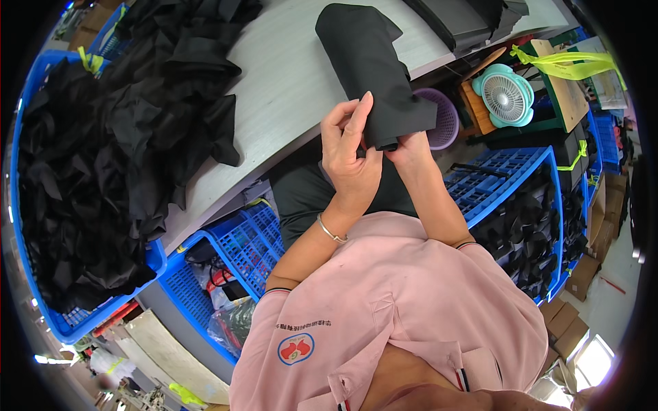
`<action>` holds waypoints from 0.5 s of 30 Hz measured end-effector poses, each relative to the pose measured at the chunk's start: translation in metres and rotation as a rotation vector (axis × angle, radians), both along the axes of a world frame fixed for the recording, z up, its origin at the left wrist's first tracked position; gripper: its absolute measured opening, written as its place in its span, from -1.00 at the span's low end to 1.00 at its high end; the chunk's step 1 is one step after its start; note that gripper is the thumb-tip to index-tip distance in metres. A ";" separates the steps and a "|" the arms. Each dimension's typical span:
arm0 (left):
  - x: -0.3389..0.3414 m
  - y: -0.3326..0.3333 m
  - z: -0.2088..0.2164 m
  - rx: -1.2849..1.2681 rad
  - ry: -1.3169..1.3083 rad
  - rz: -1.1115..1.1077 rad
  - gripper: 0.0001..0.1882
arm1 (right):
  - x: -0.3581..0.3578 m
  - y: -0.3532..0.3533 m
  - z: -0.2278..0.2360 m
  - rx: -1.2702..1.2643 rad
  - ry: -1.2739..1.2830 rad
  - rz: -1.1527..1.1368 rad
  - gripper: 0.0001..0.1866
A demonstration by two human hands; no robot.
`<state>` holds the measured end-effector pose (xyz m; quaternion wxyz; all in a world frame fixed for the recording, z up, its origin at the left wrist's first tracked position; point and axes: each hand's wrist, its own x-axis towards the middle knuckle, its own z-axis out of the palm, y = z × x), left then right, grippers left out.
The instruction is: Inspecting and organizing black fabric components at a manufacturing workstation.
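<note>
A folded or rolled black fabric piece (373,68) is held out in front of me over the table's front edge, its far end above the tabletop. At its near left edge, my left hand (351,154) grips the cloth with thumb and fingers, one finger lying along the side. My right hand (409,145) holds the near right end from below; most of its fingers are hidden under the cloth. To the left, a heap of black fabric pieces (116,137) fills a blue basket (161,257) and spills onto the table.
The pale table (274,89) bears a stack of black pieces (466,20) at its far right. Beyond my right hand stand a purple basket (445,120) and a teal fan (505,96). Blue crates (507,178) of black pieces stand at right; another blue basket (243,243) is at my left.
</note>
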<state>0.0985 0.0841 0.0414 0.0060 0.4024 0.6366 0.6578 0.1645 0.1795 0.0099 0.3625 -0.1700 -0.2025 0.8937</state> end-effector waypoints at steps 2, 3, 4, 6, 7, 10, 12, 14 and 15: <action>-0.001 -0.003 -0.004 -0.025 -0.025 0.004 -0.34 | -0.003 -0.003 -0.003 -0.052 -0.081 -0.038 -0.64; -0.001 -0.004 -0.006 -0.020 -0.009 -0.002 -0.34 | -0.006 -0.004 -0.004 -0.072 -0.145 -0.079 -0.63; -0.001 -0.006 -0.008 -0.023 -0.031 -0.002 -0.34 | -0.008 -0.005 -0.005 -0.078 -0.145 -0.082 -0.63; -0.003 -0.007 -0.011 -0.028 -0.051 -0.009 -0.35 | -0.012 -0.007 -0.006 -0.096 -0.112 -0.096 -0.63; -0.003 -0.008 -0.012 -0.023 -0.045 0.000 -0.34 | -0.014 -0.008 -0.007 -0.124 -0.126 -0.095 -0.63; -0.004 -0.009 -0.016 -0.030 -0.030 0.002 -0.33 | -0.017 -0.009 -0.009 -0.130 -0.235 -0.148 -0.63; -0.004 -0.011 -0.018 -0.033 -0.015 0.003 -0.32 | -0.019 -0.008 -0.012 -0.096 -0.269 -0.165 -0.61; -0.005 -0.015 -0.021 0.000 -0.132 -0.056 -0.35 | -0.019 -0.008 -0.018 -0.069 -0.357 -0.199 -0.60; -0.007 -0.018 -0.022 0.026 -0.105 -0.049 -0.35 | -0.021 -0.008 -0.022 0.031 -0.299 -0.215 -0.59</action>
